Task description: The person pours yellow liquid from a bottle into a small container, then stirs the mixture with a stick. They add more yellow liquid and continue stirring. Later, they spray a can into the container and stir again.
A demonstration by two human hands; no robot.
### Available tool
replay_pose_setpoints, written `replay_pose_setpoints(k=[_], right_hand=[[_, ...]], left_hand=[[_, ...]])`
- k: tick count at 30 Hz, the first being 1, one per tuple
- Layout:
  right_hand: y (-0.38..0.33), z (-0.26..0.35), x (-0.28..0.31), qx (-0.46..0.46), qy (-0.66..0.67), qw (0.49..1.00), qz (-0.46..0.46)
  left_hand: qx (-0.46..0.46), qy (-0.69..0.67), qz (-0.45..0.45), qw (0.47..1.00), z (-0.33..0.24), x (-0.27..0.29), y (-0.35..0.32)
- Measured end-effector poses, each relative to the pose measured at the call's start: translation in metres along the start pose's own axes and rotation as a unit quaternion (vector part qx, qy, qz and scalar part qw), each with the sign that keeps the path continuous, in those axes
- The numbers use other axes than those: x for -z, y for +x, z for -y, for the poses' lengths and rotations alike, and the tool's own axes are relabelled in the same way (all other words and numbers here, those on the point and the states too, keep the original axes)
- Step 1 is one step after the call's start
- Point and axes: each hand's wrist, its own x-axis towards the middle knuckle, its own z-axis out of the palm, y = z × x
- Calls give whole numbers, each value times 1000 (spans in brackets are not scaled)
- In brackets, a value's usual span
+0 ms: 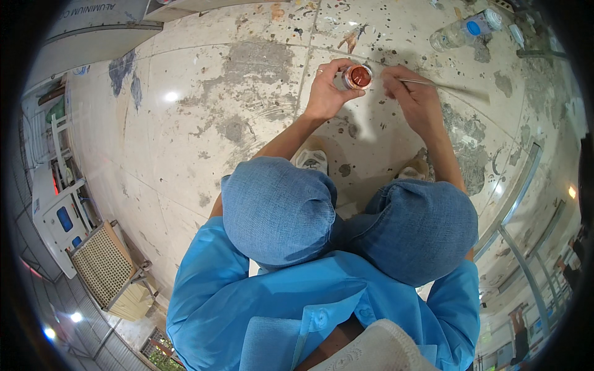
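A small open jar [359, 76] of red-brown paint-like liquid is in my left hand [327, 91], the fingers and thumb curled round its sides. Its mouth faces up toward me. Close to the right of it, my right hand [413, 99] is closed on a thin stick [421, 81], whose shaft sticks out to the right past the knuckles. The fingers hide the stick's other end, so whether it is a brush cannot be seen. The two hands are apart, above the stained tile floor [204, 145].
A clear plastic bottle [450, 37] and a blue-capped bottle [486, 23] are on the floor at the far right. Metal rails [520, 185] run along the right side. A woven-seat chair [105, 266] stands at the left, a grey metal cabinet [99, 43] at the far left.
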Motion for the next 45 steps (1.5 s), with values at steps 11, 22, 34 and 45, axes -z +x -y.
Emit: replay_pose_setpoints(k=[11, 22, 34, 45], right_hand=[[0, -4, 3, -7, 0, 999, -46], [-15, 4, 26, 4, -25, 999, 34], [-3, 1, 3, -39, 21, 992, -118], [0, 3, 7, -43, 23, 990, -132]], left_hand=[[-13, 27, -2, 1000, -1, 1, 0], [-8, 8, -5, 1000, -2, 2, -1], [-23, 26, -19, 999, -2, -1, -1], [-33, 15, -14, 999, 3, -5, 0]])
